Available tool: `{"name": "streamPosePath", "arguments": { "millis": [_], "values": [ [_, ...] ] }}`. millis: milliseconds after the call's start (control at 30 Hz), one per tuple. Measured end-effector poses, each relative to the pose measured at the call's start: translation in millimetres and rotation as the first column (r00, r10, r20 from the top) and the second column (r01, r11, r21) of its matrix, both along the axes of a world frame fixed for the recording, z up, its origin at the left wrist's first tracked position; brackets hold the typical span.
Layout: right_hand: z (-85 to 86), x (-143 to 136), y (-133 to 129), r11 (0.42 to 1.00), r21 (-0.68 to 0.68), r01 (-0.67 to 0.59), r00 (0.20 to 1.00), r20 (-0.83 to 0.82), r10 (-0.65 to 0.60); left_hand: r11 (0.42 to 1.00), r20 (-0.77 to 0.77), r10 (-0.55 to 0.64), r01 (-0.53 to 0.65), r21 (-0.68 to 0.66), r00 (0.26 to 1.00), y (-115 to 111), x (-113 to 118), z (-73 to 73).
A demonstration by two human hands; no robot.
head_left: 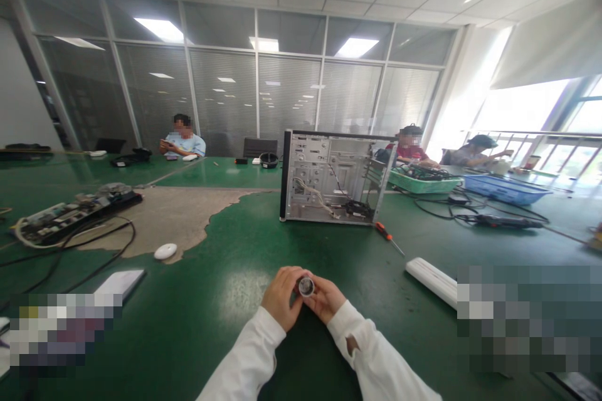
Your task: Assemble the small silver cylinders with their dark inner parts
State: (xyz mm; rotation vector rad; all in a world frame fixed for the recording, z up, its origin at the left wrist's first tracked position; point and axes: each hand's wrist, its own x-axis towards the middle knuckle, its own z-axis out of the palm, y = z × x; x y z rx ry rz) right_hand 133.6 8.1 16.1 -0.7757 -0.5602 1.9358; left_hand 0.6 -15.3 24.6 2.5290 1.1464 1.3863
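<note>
From where I stand, the person in white sleeves holds a small round container (306,286) just above or on the desk (211,326), close in front of the body; I can't tell whether its base touches down. The left hand (283,294) curls around it from nine o'clock, thumb low and fingers over the far side, and the right hand (328,297) meets it from three. Both grips are closed just to the container's width, probably so that neither side can slip. Its mouth tilts back toward the person, which lets the greyish contents show, though I can't make out what they are.

Between twelve and one o'clock a computer case (343,172) stands upright, its uncovered side turned this way, so the cables and bays inside lie in plain sight. At two, a screwdriver (389,238) lies with its orange handle by the case's lower corner, perhaps left there for easy reach. Beyond it, a green basket (414,185) gathers tangled parts that might otherwise spread. A white bar (430,277) lies at three o'clock, and a white disc (165,252) sits between nine and ten, both well apart from the hands.
</note>
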Motion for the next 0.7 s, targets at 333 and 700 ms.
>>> {"name": "streamPosePath", "arguments": {
  "millis": [333, 700],
  "values": [
    [-2.2, -0.1, 0.3, 1.000, -0.005, 0.005, 1.000, 0.014, -0.005, 0.993, 0.060, 0.076, -0.071, -0.090, 0.995, 2.8, -2.8, -5.5],
    [3.1, 0.5, -1.6, 0.999, -0.042, -0.031, 0.999, 0.018, 0.031, 0.993, 0.056, 0.071, -0.065, -0.101, 0.996, 3.0, -2.1, -5.9]
  ]
}}
